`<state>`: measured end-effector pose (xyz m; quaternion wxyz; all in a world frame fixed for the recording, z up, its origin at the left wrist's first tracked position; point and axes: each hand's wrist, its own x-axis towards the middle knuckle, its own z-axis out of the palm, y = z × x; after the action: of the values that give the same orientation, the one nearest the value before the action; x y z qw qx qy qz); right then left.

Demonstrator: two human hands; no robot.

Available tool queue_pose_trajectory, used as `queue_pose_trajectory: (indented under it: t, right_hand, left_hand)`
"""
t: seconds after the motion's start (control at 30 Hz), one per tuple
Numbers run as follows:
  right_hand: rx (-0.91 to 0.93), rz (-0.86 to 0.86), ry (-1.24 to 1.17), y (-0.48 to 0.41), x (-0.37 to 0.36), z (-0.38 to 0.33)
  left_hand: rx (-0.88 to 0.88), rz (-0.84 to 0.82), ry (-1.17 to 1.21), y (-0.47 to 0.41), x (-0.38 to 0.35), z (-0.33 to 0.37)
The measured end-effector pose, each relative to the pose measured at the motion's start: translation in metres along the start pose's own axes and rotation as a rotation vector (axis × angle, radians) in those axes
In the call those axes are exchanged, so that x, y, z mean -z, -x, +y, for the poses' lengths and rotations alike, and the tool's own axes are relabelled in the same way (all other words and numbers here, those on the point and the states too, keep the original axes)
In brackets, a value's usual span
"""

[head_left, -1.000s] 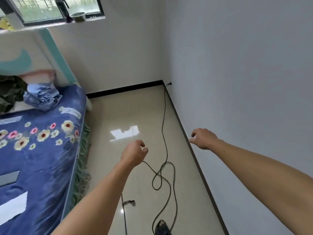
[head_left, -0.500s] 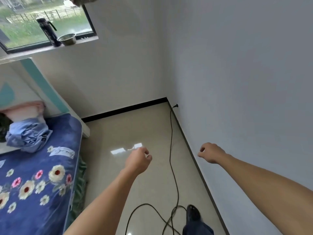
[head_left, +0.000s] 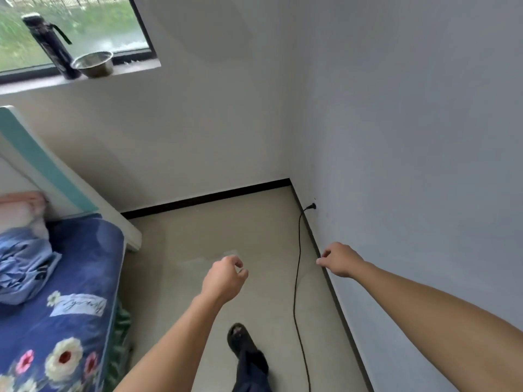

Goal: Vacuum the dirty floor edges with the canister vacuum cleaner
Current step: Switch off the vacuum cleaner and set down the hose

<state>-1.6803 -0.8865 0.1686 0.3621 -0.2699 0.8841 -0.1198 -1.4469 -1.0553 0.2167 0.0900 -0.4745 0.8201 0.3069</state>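
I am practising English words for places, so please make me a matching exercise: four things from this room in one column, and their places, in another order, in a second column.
Things
1. black bottle
2. plug
3. flowered blanket
4. right hand

Places
A. low on the right wall
B. over the floor, by the black skirting
C. on the bed
D. on the window sill

Pairs: 1-D, 2-A, 3-C, 4-B.

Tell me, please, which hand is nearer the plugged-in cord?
The right hand, just beside the cord; the left hand hangs farther off, toward the bed.
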Motion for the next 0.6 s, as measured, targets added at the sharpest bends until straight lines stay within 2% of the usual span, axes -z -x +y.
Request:
queue_pose_trajectory:
  t: [0.17,0.4,0.6]
  right_hand:
    - [-0.175,0.055,-0.141,-0.088,0.004,-0.025]
    - [-0.386,0.151,-0.499,-0.163,0.024,-0.075]
    - [-0.564,0.16,-0.799,-0.265,0.025,-0.078]
  left_hand:
    - [-0.079,-0.065,-0.028,-0.122,0.035,0.0]
    - [-0.157,-0.178,-0.137,-0.247,0.089,0.024]
    - [-0.21,-0.253,-0.189,-0.358,0.083,0.054]
